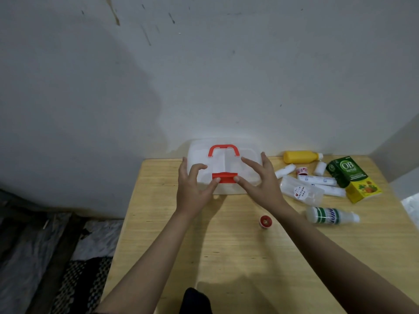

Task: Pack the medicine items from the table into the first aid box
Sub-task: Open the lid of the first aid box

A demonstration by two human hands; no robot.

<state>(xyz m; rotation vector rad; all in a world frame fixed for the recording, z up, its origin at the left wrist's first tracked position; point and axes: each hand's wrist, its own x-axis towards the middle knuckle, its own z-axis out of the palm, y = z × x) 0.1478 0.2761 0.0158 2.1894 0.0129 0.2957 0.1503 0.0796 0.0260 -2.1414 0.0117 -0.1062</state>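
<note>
Two bare hands rest on a translucent first aid box (226, 164) at the far edge of a wooden table (226, 245), against the wall. The box lid is down, its red handle (223, 150) lying flat on top. The left hand (192, 189) has its fingers spread on the box's left side, thumb touching the left end of the red latch (224, 177). The right hand (260, 184) is spread wide on the right side, thumb at the latch's right end. Neither hand holds anything. To the right of the box lie a yellow bottle (301, 156), white bandage rolls (317, 180), a clear packet (301, 193), a green and yellow carton (351, 179) and a white bottle with green stripes (331, 215). A small red-capped jar (265, 221) stands nearer, just right of the right wrist.
</note>
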